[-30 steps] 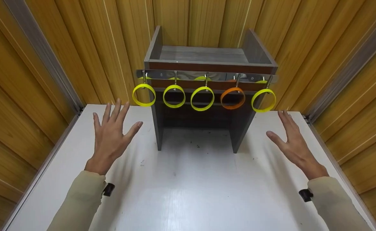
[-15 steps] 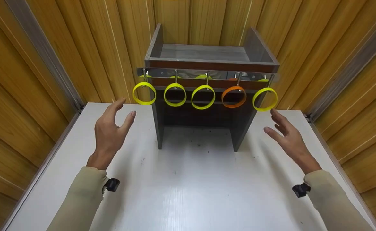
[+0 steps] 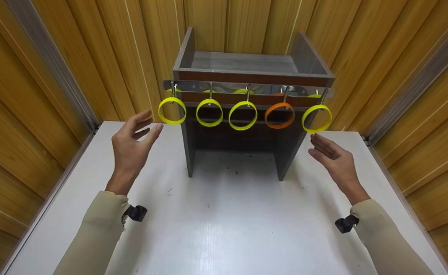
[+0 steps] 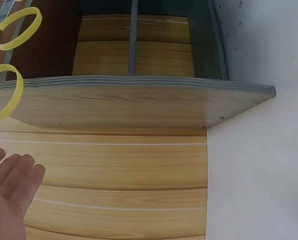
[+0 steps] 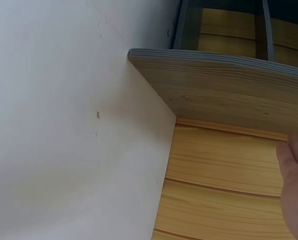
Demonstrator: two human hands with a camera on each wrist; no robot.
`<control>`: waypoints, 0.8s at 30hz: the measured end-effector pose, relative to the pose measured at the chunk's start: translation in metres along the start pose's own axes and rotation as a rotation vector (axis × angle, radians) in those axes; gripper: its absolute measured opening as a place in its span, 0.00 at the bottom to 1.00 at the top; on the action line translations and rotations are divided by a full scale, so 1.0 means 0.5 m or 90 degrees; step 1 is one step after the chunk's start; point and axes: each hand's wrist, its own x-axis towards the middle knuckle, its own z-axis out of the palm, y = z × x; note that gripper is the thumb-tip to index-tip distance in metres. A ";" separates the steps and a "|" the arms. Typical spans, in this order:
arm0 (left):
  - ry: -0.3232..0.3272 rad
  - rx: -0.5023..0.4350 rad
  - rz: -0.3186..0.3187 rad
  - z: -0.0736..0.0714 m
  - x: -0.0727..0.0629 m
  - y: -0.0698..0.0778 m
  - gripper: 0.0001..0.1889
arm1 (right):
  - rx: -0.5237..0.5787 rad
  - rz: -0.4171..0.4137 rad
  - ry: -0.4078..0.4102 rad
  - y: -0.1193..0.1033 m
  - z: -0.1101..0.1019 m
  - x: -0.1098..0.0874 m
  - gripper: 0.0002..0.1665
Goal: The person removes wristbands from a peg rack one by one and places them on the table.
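A row of thin rings hangs from metal hooks on a clear strip along the front of a grey shelf unit [image 3: 231, 75]. The leftmost yellow ring [image 3: 172, 122] is just beyond my left hand [image 3: 130, 149], whose fingers are loosely bent, thumb apart, holding nothing. Below the rightmost yellow ring [image 3: 315, 130] is my right hand [image 3: 336, 160], fingertips close under its rim in the head view, nothing in its grasp. Between those hang an orange ring [image 3: 279, 126] and more yellow ones. In the left wrist view, a yellow ring [image 4: 18, 92] shows above my left fingers [image 4: 31, 185].
The unit stands on a white tabletop [image 3: 224, 229] against wood-plank walls [image 3: 243, 23]. Its grey side panels [image 3: 289, 152] reach down to the table. A black wrist camera [image 3: 137, 213] sits on the left sleeve and another camera [image 3: 346, 224] on the right.
Both hands have gone from spread, straight fingers to loosely bent ones. My right hand has moved left toward the rightmost ring; my left hand has turned, its thumb nearer its fingers. The rings still hang.
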 end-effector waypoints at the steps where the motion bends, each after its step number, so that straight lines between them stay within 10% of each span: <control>1: 0.001 -0.008 -0.006 0.001 0.002 0.002 0.27 | 0.003 -0.001 0.004 0.002 0.002 0.001 0.35; 24: -0.022 -0.136 -0.083 0.012 0.026 0.001 0.23 | 0.035 0.032 0.057 0.044 0.071 0.002 0.24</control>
